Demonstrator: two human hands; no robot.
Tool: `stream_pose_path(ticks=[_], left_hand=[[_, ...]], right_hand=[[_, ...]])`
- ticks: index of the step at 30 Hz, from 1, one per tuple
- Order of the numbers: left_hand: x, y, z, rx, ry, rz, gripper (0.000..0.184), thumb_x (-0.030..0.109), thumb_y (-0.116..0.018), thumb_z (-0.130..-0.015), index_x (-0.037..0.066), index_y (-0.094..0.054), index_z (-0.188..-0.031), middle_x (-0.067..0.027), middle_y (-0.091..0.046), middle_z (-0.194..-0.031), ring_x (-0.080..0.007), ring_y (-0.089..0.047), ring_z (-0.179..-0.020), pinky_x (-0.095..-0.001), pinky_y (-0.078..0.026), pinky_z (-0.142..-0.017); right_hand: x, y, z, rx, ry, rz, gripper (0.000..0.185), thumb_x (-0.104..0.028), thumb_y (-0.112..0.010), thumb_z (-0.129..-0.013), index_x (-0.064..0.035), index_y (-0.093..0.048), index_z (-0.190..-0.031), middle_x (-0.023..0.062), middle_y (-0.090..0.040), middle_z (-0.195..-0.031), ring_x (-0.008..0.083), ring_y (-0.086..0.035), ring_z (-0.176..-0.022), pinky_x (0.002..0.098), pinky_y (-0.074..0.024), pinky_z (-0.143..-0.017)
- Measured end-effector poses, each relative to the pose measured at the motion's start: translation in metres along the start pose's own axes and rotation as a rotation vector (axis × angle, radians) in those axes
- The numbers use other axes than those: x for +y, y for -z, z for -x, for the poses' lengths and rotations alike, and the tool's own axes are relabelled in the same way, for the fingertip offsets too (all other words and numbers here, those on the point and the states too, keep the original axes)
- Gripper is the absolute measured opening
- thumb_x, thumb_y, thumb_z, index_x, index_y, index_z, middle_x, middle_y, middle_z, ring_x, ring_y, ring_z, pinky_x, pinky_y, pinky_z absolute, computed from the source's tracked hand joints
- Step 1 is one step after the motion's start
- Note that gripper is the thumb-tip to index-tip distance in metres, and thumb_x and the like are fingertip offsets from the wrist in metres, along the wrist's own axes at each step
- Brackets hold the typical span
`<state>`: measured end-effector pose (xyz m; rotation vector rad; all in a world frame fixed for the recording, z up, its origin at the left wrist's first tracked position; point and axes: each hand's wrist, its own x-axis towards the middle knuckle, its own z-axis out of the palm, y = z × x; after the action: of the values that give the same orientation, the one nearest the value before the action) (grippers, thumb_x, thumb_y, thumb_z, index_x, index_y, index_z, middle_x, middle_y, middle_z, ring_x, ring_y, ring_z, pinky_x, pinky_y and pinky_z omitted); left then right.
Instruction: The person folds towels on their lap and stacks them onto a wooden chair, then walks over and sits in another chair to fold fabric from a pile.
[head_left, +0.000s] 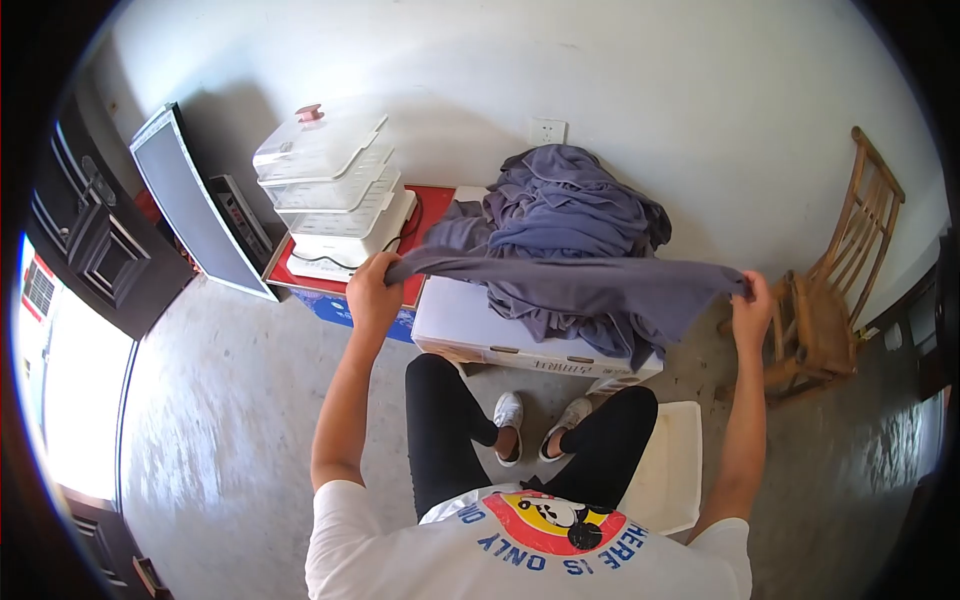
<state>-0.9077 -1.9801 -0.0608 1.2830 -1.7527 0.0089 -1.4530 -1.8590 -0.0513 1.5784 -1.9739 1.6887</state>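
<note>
A dark grey-purple piece of cloth (600,285) is stretched sideways in front of me, its lower edge hanging down. My left hand (373,290) is closed on its left end, and my right hand (752,308) grips the right end. Just behind it, a large heap of similar dark cloth (570,205) lies crumpled on a white cardboard box (455,318). The stretched piece hides part of the heap and box top. Whether it is a whole garment or a loose panel, I cannot tell.
Left of the heap, a tiered clear-and-white steamer (345,225) stands on a red-topped box (428,215). A screen panel (195,205) leans on the wall. At right is a wooden chair (825,310). A pale shallow tray (675,465) lies on the floor by my leg.
</note>
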Motion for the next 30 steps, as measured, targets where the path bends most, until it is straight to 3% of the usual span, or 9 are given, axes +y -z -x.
stream_pose_path(ticks=[4, 9, 12, 17, 20, 23, 26, 29, 30], left_hand=[[-0.030, -0.023, 0.031, -0.152, -0.063, -0.021, 0.021, -0.002, -0.061, -0.068, 0.007, -0.066, -0.087, -0.0110, -0.065, -0.083, -0.0327, -0.063, -0.077, -0.0384, -0.049, -0.068], [-0.080, -0.046, 0.086, -0.637, -0.036, -0.017, 0.032, -0.002, -0.059, -0.071, 0.007, -0.068, -0.100, -0.0147, -0.066, -0.094, -0.0344, -0.063, -0.088, -0.0404, -0.049, -0.075], [-0.090, -0.044, 0.105, -0.790, -0.060, -0.003, 0.034, -0.003, -0.058, -0.071, 0.006, -0.068, -0.103, -0.0178, -0.066, -0.097, -0.0357, -0.062, -0.091, -0.0407, -0.049, -0.079], [-0.082, -0.031, 0.122, -0.791, 0.098, 0.173, 0.041, -0.006, -0.056, -0.068, 0.006, -0.067, -0.106, -0.0195, -0.065, -0.104, -0.0357, -0.061, -0.097, -0.0402, -0.049, -0.082], [-0.065, -0.027, 0.140, -0.548, 0.179, 0.367, 0.048, -0.010, -0.056, -0.064, 0.005, -0.067, -0.108, -0.0165, -0.064, -0.108, -0.0349, -0.062, -0.095, -0.0382, -0.049, -0.082], [-0.060, -0.024, 0.156, -0.434, 0.250, 0.298, 0.049, -0.012, -0.055, -0.063, 0.003, -0.066, -0.108, -0.0113, -0.065, -0.107, -0.0297, -0.064, -0.087, -0.0326, -0.051, -0.076], [-0.068, -0.030, 0.173, -0.292, 0.465, 0.472, 0.041, -0.012, -0.054, -0.068, 0.001, -0.068, -0.104, -0.0106, -0.067, -0.098, -0.0205, -0.065, -0.077, -0.0268, -0.051, -0.064], [-0.071, -0.023, 0.169, -0.297, 0.983, 0.685, 0.032, -0.010, -0.053, -0.075, -0.001, -0.069, -0.101, -0.0111, -0.066, -0.090, -0.0136, -0.062, -0.070, -0.0224, -0.048, -0.055], [-0.071, -0.022, 0.167, -0.250, 0.999, 0.794, 0.030, -0.010, -0.053, -0.075, -0.002, -0.068, -0.100, -0.0113, -0.066, -0.088, -0.0135, -0.062, -0.068, -0.0222, -0.047, -0.054]], right_hand=[[0.031, 0.012, 0.052, -0.379, -0.024, 0.092, 0.028, 0.007, -0.054, -0.079, 0.0016, -0.062, -0.105, 0.0105, -0.066, -0.084, 0.0144, -0.062, -0.071, 0.0265, -0.0477, -0.065], [0.082, 0.016, 0.128, -0.689, -0.277, 0.194, 0.027, 0.003, -0.052, -0.084, 0.0034, -0.063, -0.108, 0.0092, -0.066, -0.079, 0.0136, -0.064, -0.064, 0.0240, -0.0498, -0.059], [0.072, 0.019, 0.150, -0.615, -0.608, 0.006, 0.025, 0.001, -0.050, -0.088, 0.0026, -0.064, -0.109, 0.0099, -0.067, -0.083, 0.0153, -0.065, -0.062, 0.0246, -0.0529, -0.058], [0.095, 0.020, 0.191, -0.325, -0.654, -0.316, 0.023, 0.000, -0.050, -0.090, 0.0030, -0.063, -0.109, 0.0101, -0.065, -0.091, 0.0168, -0.066, -0.072, 0.0277, -0.0566, -0.067], [0.086, 0.016, 0.213, -0.070, -0.734, -0.463, 0.023, 0.001, -0.051, -0.091, 0.0035, -0.062, -0.111, 0.0093, -0.064, -0.093, 0.0168, -0.064, -0.081, 0.0300, -0.0561, -0.075], [0.071, 0.008, 0.225, 0.129, -0.798, -0.555, 0.024, 0.000, -0.053, -0.091, 0.0031, -0.061, -0.113, 0.0080, -0.063, -0.094, 0.0164, -0.063, -0.084, 0.0314, -0.0546, -0.081], [0.072, 0.005, 0.228, 0.217, -0.817, -0.630, 0.022, 0.000, -0.054, -0.091, 0.0019, -0.061, -0.112, 0.0076, -0.062, -0.095, 0.0152, -0.062, -0.081, 0.0295, -0.0547, -0.079], [0.072, 0.009, 0.222, 0.189, -0.859, -0.678, 0.021, -0.003, -0.054, -0.091, -0.0002, -0.060, -0.111, 0.0078, -0.062, -0.097, 0.0150, -0.062, -0.080, 0.0287, -0.0549, -0.076], [0.071, 0.011, 0.218, 0.167, -0.879, -0.689, 0.020, -0.004, -0.054, -0.092, -0.0010, -0.060, -0.111, 0.0078, -0.062, -0.098, 0.0151, -0.062, -0.081, 0.0288, -0.0548, -0.075]])
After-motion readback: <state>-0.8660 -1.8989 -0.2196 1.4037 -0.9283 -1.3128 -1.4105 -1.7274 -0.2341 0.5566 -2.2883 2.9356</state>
